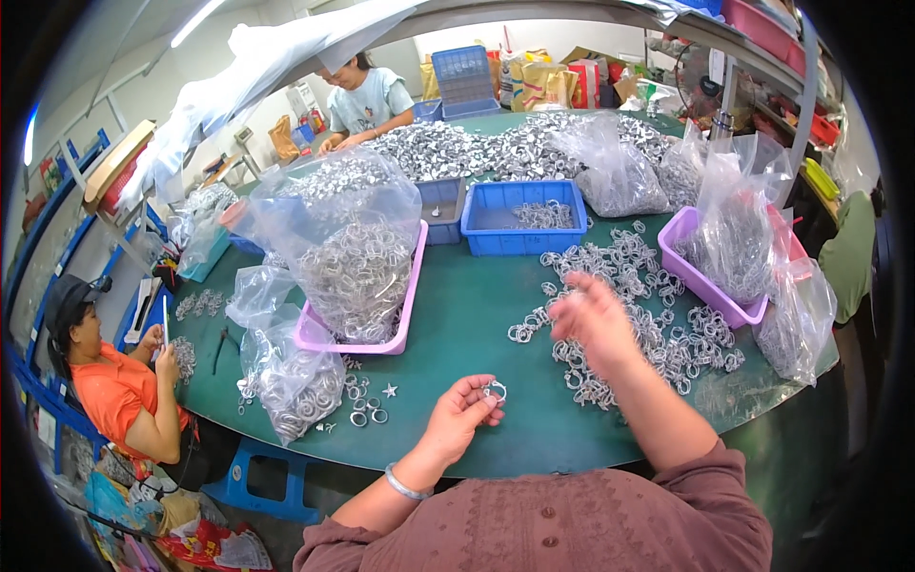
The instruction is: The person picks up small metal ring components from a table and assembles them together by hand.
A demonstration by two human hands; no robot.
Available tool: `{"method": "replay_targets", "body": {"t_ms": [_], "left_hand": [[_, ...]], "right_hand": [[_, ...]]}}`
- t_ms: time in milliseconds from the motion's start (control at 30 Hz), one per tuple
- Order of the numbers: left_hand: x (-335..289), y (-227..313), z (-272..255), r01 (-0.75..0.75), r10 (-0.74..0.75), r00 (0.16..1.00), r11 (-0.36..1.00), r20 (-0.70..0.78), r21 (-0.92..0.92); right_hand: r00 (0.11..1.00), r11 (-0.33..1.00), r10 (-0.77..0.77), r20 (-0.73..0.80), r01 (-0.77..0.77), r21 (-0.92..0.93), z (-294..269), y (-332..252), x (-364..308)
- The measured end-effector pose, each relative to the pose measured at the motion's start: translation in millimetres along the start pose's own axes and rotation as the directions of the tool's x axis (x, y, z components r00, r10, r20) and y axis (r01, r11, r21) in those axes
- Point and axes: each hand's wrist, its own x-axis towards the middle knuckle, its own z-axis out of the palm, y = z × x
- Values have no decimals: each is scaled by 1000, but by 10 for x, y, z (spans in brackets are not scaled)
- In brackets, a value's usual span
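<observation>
My left hand [459,417] pinches a small silver metal ring [496,390] between thumb and fingertips, just above the near part of the green table [434,305]. To its right, my right hand [596,322] hovers over a loose pile of silver metal rings [624,353]. Its fingers are smeared by motion, so I cannot tell whether anything is in them. A few separate rings [359,418] and a small star-shaped piece [389,391] lie to the left of my left hand.
A blue bin [523,252] stands ahead; lilac trays [360,349] [705,288] hold bagged rings on both sides. Clear bags [297,381] of rings and pliers [222,351] lie left. One person [124,381] sits left, another [367,100] works across the table.
</observation>
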Motion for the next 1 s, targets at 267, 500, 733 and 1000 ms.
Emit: {"method": "replay_targets", "body": {"t_ms": [267, 500, 733, 1000], "left_hand": [[-59, -1, 21, -16, 17, 1000, 999, 18, -43], [-99, 4, -19, -28, 29, 999, 999, 27, -36], [-80, 8, 8, -34, 35, 999, 999, 37, -26], [-30, -23, 24, -29, 30, 999, 999, 36, -22]], "right_hand": [[714, 553, -156, 683, 636, -538, 190, -169, -305], [842, 593, 22, 539, 423, -685, 163, 389, -392], [850, 745, 206, 484, 184, -641, 148, 513, -360], [871, 863, 241, 429, 10, -505, 78, 620, -361]]}}
